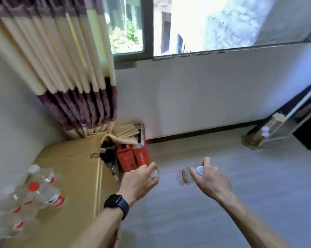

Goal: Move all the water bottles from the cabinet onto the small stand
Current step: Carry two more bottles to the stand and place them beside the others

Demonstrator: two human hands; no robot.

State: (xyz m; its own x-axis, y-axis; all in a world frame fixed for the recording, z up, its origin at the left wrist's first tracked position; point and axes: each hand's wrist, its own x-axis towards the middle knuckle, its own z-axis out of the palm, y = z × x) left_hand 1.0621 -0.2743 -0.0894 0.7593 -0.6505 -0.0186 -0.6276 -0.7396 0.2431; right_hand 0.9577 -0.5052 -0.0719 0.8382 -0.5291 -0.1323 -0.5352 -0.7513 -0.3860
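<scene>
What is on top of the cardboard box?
Several water bottles sit clustered on the cardboard box; blur hides their exact count. The box top beneath them is covered.

Striped curtain (61,68), bright window (204,24), grey floor (222,212)

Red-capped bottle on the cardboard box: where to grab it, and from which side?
Take the red-capped bottle at its cap and neck, coming from above and the right. It seems to stand upright on the cardboard box with its cap exposed. Other bottles crowd its left and far sides, while its right side faces bare cardboard.
</scene>
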